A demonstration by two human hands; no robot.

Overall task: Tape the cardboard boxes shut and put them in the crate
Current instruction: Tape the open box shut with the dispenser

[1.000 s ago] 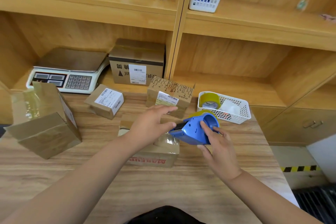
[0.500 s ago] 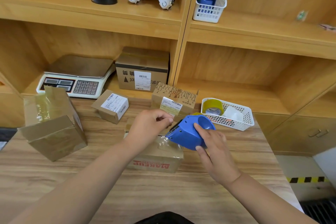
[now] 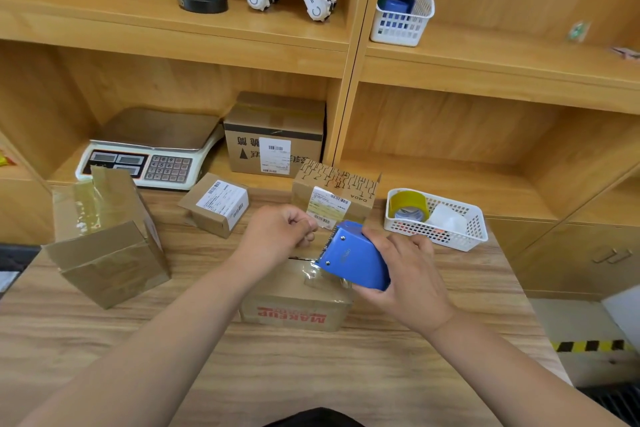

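Both our hands are hovering over the red-lettered box [image 3: 298, 305], which is lying on the table [image 3: 311, 374] right beneath them, long side running left to right. We are pinching what seems to be the tape end [image 3: 318, 242] with our left hand [image 3: 277, 236] and gripping the blue dispenser [image 3: 353, 258] with our right hand [image 3: 412, 274].

On the table [image 3: 311, 374], the dispenser [image 3: 356, 260] sits over the centre box [image 3: 298, 302]. Around it: tall box [image 3: 104, 246] at 9 o'clock, small box [image 3: 216, 204] at 11, far box [image 3: 332, 194] at 12, and at 2 a basket [image 3: 433, 236] holding a tape roll [image 3: 408, 206]. A scale [image 3: 149, 149] sits behind on the shelf [image 3: 450, 180].
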